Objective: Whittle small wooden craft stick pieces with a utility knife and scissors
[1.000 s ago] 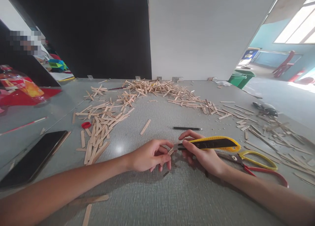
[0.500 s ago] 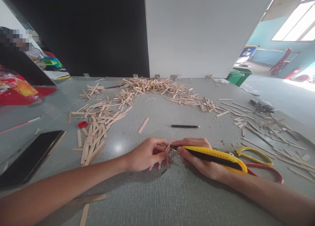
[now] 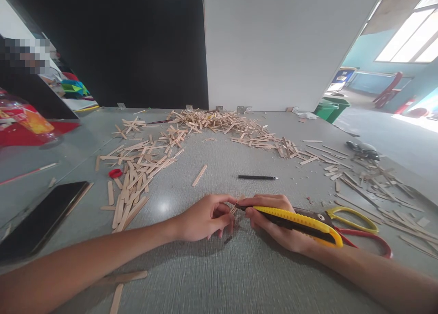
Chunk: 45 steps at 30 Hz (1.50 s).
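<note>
My right hand (image 3: 273, 220) is closed round a yellow and black utility knife (image 3: 301, 225), its tip pointing left. In a pinch, my left hand (image 3: 207, 216) holds a small piece of wooden craft stick (image 3: 234, 208), mostly hidden by the fingers. The knife's blade end meets this piece between the two hands; the exact contact is too small to make out. Under the left fingers lies a small dark sliver (image 3: 228, 239). A black pen (image 3: 258, 177) and a single craft stick (image 3: 199, 175) lie beyond the hands.
Scissors (image 3: 356, 218) with yellow and red handles lie beside my right wrist. Piles of craft sticks (image 3: 219, 120) arc across the table. On the left are a phone (image 3: 44, 218), a red ring (image 3: 115, 173) and a bottle (image 3: 27, 118). Cut strips (image 3: 362, 186) are scattered at right.
The knife's handle has tilted slightly lower and its tip has shifted a little against the wood piece. Both hands stay in nearly the same place, and the view has shifted slightly.
</note>
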Motion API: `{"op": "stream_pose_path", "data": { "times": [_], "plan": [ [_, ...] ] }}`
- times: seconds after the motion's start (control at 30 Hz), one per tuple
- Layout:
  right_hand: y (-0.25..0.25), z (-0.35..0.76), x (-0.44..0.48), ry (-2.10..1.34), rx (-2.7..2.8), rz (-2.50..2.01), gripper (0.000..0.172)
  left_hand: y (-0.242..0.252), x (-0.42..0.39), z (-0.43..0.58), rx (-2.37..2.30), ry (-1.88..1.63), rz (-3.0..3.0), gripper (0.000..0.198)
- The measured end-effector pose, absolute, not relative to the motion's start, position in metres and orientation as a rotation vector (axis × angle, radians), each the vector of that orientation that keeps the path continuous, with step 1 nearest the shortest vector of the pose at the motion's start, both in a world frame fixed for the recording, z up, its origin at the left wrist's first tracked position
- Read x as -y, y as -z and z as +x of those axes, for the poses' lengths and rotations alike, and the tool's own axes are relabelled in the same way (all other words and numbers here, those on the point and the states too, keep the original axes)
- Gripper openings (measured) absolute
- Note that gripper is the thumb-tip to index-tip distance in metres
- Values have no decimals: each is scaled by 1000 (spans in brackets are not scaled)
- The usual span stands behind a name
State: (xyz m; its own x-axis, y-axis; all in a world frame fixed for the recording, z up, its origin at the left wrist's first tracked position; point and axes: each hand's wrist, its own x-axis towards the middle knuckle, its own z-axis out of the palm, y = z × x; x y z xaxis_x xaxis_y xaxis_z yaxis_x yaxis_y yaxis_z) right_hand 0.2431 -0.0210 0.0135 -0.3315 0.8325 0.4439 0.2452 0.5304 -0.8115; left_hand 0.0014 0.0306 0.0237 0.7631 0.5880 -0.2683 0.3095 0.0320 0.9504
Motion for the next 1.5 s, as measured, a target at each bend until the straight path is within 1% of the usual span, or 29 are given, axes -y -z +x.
{"op": "stream_pose_path", "data": {
  "times": [0.17, 0.87, 1.23, 1.5],
  "plan": [
    [-12, 244, 21, -823, 1859, -892, 24, -28, -31, 2, -686, -218, 1541, 31],
    [-9, 244, 20, -912, 1874, -866, 24, -28, -32, 2, -659, -160, 1565, 19],
    [-6, 241, 19, -918, 1868, -810, 24, -30, -30, 4, -672, -152, 1641, 22],
    [-7, 241, 17, -877, 1897, -773, 24, -26, -28, 4, -687, -171, 1654, 16]
  ]
}}
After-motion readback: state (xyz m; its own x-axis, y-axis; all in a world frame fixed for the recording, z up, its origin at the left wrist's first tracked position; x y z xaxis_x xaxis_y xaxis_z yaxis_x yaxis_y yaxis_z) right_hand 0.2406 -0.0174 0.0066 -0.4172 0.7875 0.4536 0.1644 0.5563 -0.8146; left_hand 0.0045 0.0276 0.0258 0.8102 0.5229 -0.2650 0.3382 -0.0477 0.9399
